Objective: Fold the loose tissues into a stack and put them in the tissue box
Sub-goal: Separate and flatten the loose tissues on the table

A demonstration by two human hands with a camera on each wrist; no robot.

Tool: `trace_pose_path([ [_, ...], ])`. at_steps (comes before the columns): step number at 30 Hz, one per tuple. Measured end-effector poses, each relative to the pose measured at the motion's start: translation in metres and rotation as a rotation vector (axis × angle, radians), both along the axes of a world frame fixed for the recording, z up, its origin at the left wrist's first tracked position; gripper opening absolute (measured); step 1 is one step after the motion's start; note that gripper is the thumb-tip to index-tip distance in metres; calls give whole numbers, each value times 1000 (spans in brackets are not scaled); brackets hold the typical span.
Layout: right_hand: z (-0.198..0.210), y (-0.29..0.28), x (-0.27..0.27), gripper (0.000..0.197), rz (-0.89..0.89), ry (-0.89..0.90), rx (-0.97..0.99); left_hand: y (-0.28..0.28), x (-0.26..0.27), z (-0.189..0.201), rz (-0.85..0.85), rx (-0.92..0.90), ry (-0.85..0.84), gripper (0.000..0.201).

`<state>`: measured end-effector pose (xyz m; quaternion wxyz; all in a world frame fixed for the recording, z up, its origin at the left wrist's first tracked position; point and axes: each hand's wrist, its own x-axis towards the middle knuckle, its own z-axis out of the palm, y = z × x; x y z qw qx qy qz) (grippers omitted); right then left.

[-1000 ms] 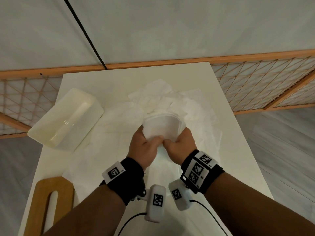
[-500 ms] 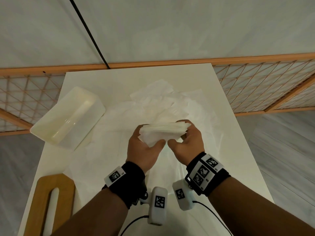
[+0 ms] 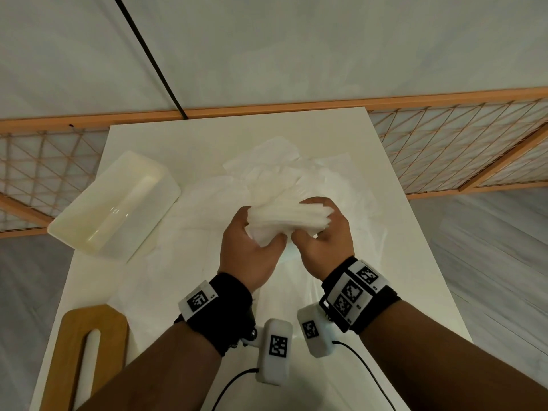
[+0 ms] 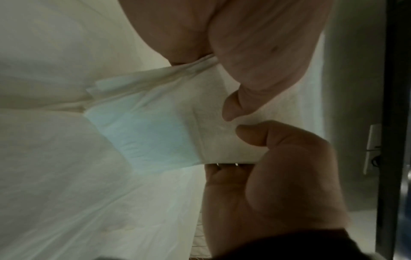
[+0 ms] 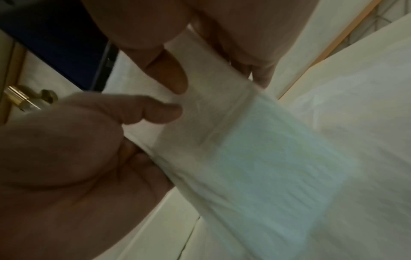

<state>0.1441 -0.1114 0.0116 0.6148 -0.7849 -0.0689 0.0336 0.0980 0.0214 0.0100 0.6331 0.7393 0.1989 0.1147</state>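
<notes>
Above the middle of the white table (image 3: 385, 203), a thick folded tissue stack (image 3: 289, 216) held between both hands, layered edges fanned toward the far side. Left hand (image 3: 252, 250) curled round the stack's left end, thumb pressed against its near face; right hand (image 3: 323, 241) curled round the right end, thumb tip close to the left thumb. Seen in the wrist views: both thumbs (image 4: 251, 131) pinching the same folded sheet, its free end hanging below. Beneath and beyond the hands, loose tissues (image 3: 275, 170) spread flat and crumpled over the tabletop. At the table's left edge, well apart from the hands, the pale tissue box (image 3: 115, 204), tilted with its opening upward, nothing visible inside. At the near left corner, a wooden lid (image 3: 74, 351) with a long slot, lying flat.
</notes>
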Motion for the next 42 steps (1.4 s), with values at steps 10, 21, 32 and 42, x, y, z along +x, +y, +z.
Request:
trace_pose_path([
  [10,5,0,5,24,-46,77,164,3,4,2,-23,-78,26,34],
  [21,14,-4,-4,19,-14,200,74,23,0,1,-154,38,121,18],
  [32,-50,0,-41,30,104,584,-512,27,-24,-66,-219,-105,511,17],
  [42,-49,-14,-47,20,223,559,-632,23,-41,-68,-347,169,566,25],
])
